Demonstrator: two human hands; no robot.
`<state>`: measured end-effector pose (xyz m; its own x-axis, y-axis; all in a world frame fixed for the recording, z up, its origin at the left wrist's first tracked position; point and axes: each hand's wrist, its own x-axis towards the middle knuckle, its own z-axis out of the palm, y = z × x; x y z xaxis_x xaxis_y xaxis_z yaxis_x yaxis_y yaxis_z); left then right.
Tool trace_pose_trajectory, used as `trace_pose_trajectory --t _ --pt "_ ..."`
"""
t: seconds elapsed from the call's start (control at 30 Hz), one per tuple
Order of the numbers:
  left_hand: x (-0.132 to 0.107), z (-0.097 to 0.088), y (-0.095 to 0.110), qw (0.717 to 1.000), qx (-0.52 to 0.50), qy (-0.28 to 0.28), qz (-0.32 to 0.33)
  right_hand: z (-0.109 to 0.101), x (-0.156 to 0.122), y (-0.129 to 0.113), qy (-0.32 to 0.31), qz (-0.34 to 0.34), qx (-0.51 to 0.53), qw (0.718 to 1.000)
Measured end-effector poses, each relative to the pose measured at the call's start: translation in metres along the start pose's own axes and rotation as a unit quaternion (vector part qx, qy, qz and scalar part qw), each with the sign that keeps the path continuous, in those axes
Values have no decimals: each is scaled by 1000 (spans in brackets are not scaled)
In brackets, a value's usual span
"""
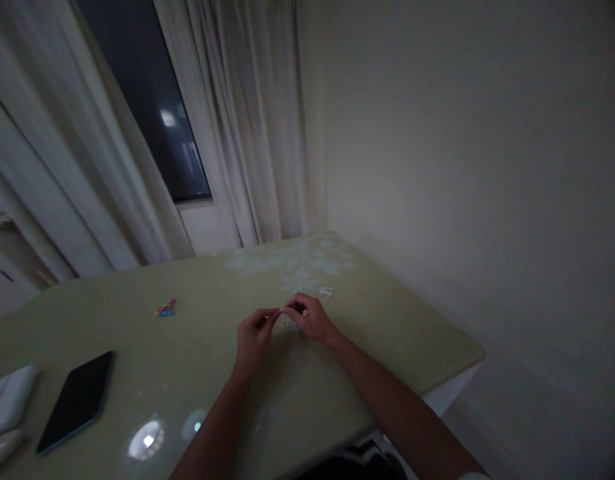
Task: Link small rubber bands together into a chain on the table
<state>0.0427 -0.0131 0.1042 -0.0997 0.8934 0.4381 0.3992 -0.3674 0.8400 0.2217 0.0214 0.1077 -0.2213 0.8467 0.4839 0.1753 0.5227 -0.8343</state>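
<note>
My left hand and my right hand meet above the table, fingertips nearly touching. Both are closed in a pinch around a tiny pale piece, too small to name. Just below my right hand lies a loose cluster of small pale, clear-looking bits, partly hidden by that hand. A little beyond the right hand is a small white item, whose kind I cannot make out.
A pile of small bright-coloured pieces sits to the left on the glossy table. A dark tablet lies nearer, beside a white object and a white rounded thing. Curtains and a wall bound the table.
</note>
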Motion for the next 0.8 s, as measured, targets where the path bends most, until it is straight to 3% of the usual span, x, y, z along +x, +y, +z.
trace_pose_trajectory --t 0.3,0.57,0.8 --pt "3 -2 -20 988 140 -53 48 -10 9 21 18 36 -45 998" --pt "-12 7 -8 945 271 -136 126 -25 9 38 11 83 -175 981" --pt "-12 4 -9 932 303 -138 139 -34 6 36 -33 68 -233 969"
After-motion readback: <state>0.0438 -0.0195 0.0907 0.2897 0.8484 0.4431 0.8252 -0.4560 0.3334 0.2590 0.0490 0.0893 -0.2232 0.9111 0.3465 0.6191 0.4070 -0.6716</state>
